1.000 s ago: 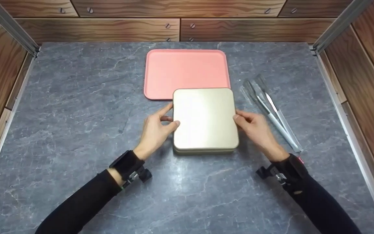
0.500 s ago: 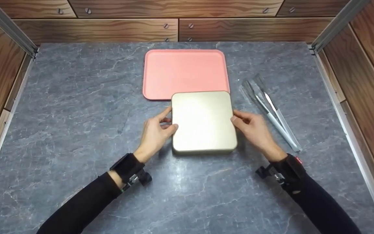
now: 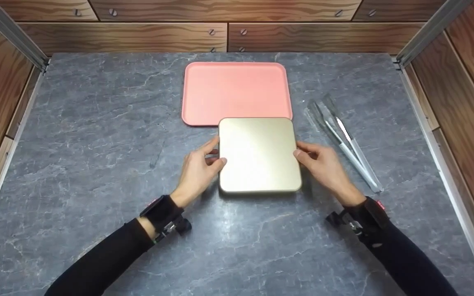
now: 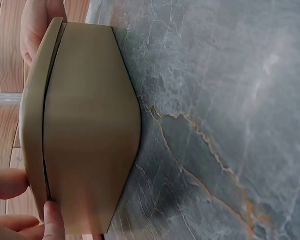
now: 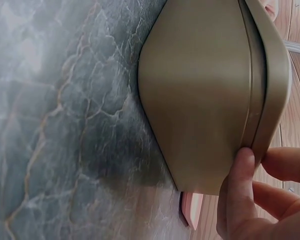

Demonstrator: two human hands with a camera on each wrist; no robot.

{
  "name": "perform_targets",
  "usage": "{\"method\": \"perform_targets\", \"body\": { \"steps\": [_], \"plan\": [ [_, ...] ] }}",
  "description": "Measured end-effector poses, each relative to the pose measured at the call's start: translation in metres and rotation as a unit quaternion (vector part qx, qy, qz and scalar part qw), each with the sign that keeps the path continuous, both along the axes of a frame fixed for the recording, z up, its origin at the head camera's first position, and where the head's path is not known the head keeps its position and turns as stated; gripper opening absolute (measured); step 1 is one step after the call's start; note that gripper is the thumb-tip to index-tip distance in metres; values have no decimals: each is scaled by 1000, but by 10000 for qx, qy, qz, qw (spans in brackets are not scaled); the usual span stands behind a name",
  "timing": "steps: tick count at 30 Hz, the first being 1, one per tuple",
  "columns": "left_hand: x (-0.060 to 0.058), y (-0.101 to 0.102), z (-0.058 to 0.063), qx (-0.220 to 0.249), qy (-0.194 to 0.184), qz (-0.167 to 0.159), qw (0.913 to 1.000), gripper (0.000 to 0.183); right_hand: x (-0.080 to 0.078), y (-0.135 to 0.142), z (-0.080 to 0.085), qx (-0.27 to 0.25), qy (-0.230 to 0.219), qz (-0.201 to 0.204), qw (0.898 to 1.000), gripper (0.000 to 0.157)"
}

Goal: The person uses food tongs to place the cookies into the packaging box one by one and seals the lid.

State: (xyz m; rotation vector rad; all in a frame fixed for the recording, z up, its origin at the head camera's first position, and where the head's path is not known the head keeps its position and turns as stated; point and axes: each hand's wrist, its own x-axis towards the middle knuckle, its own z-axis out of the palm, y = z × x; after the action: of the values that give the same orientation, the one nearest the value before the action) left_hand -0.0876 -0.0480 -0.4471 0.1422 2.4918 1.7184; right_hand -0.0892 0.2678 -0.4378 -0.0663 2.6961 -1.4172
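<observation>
A gold rectangular tin stands on the grey marbled table, its lid (image 3: 259,154) on top and its body (image 4: 90,125) beneath. In both wrist views a dark, uneven gap runs between lid and body. My left hand (image 3: 198,172) pinches the lid's left edge, thumb at the top rim and fingers along the side. On the opposite edge my right hand (image 3: 325,168) grips the lid the same way, with one fingertip (image 5: 246,156) at the seam. What lies inside the tin is hidden.
Behind the tin lies a pink tray (image 3: 237,92), its near right corner partly hidden by the lid. Metal tongs (image 3: 350,148) with pale handles lie to the right, near my right hand. Wood-patterned panels (image 3: 121,38) border the table (image 3: 97,123) at the back and sides.
The lid's far edge has come down toward me, uncovering more of the tray. Less of the tin's front side shows below the lid. Both hands keep their hold and shift slightly toward me.
</observation>
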Motion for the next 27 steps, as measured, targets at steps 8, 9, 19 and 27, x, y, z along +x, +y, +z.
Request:
{"method": "perform_targets", "body": {
  "steps": [8,9,19,27],
  "plan": [
    [-4,1,-2,-77,-52,39,9999,62,-5,0,-2,-135,-187,-49,9997,41],
    [-4,1,-2,-78,-45,40,10000,62,-5,0,-2,-118,-166,-45,9998,41],
    [-3,1,-4,-129,175,-172,9996,61,0,-1,-1,309,215,-21,9993,38],
    [-13,2,-4,-1045,361,-478,9927,77,14,-5,-1,897,587,471,9931,73]
  ]
}}
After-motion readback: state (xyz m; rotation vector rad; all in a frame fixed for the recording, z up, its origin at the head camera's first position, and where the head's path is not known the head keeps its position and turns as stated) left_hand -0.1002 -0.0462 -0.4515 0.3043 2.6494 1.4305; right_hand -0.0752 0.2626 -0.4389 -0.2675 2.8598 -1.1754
